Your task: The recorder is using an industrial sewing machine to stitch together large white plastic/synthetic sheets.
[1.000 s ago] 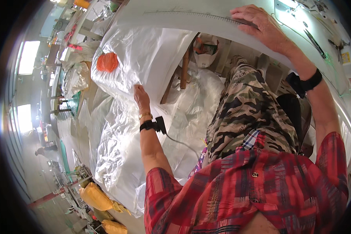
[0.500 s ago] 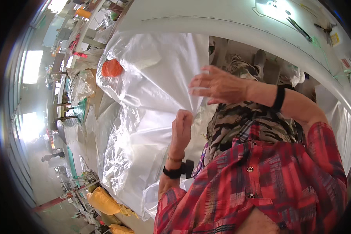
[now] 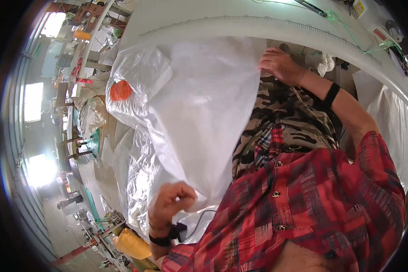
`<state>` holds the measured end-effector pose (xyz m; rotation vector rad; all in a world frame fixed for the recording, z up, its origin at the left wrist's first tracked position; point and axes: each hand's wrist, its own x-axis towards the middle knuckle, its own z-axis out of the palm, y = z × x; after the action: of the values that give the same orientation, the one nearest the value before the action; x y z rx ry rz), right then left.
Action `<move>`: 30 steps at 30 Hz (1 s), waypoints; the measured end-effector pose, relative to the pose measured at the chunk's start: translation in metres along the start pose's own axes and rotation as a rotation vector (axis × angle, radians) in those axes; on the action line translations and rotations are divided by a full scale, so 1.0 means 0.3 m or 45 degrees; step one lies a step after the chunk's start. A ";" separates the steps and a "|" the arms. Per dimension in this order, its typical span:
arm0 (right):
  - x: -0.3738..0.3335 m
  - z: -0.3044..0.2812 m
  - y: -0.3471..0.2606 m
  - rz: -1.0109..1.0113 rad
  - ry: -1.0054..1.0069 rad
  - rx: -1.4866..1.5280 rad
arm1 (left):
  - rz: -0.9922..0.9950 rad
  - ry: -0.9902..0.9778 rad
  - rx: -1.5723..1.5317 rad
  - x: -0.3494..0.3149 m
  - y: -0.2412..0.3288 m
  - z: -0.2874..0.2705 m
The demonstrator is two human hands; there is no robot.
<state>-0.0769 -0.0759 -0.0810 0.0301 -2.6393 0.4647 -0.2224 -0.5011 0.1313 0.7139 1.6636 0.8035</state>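
A large whitish, translucent plastic sheet (image 3: 204, 104) hangs from the table's edge down across my lap, its middle smooth. At its right edge, just below the table, my right hand (image 3: 281, 65) is closed with the fingers on the sheet. My left hand (image 3: 173, 200) is lower down, beside the sheet's lower left part. Its fingers curl into a pinch, and I cannot see what is between them. A dark band circles each wrist. To the left, crinkled shiny plastic (image 3: 143, 177) lies bunched along the sheet.
A white table (image 3: 240, 27) with a printed scale spans the top. An orange-red bundle (image 3: 121, 90) sits on the plastic at the left. Yellow bags (image 3: 133, 245) lie at the lower left near metal machinery. Green thread (image 3: 349, 31) and a dark slim tool (image 3: 310, 7) are on the table.
My right hand has moved up and right to the sheet's edge and closed there. My left hand has moved down and left. The sheet now lies flatter, its gathered folds spread out.
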 end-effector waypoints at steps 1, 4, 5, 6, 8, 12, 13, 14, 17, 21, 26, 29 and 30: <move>-0.017 -0.025 -0.009 -0.004 -0.086 -0.031 | 0.033 -0.011 0.015 0.027 0.000 -0.009; -0.019 -0.129 -0.083 -0.090 -0.237 -0.133 | 0.456 -0.052 0.404 0.190 0.050 -0.001; -0.018 -0.148 -0.103 -0.063 -0.242 -0.149 | 0.573 -0.074 0.473 0.264 0.073 0.020; -0.006 -0.161 -0.139 -0.076 -0.212 -0.117 | 0.605 -0.068 0.455 0.325 0.098 0.053; 0.010 -0.213 -0.216 -0.047 -0.158 -0.028 | 0.741 -0.017 0.561 0.454 0.131 0.142; 0.011 -0.279 -0.275 -0.015 -0.142 -0.014 | 1.013 0.396 1.095 0.661 0.182 0.326; 0.008 -0.298 -0.279 0.024 -0.156 -0.015 | 1.020 0.489 1.152 0.696 0.185 0.361; -0.003 -0.312 -0.286 0.073 -0.171 -0.013 | 1.153 0.558 1.116 0.718 0.203 0.399; -0.023 -0.334 -0.293 0.045 -0.031 -0.064 | 1.218 0.757 1.172 0.772 0.176 0.413; -0.037 -0.324 -0.275 0.067 0.092 -0.017 | 1.026 0.400 0.507 0.793 0.197 0.325; -0.050 -0.294 -0.212 0.369 0.157 0.140 | 0.770 0.177 0.049 0.685 0.364 0.261; -0.098 -0.248 -0.127 0.240 0.297 -0.017 | 0.922 0.188 0.061 0.581 0.445 0.266; -0.104 -0.242 -0.106 0.245 0.302 -0.025 | 0.968 0.207 0.060 0.552 0.459 0.251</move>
<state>-0.0143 -0.0839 -0.0237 -0.2711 -2.4228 0.4743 -0.1779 -0.2774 0.1360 1.3801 1.5494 1.3806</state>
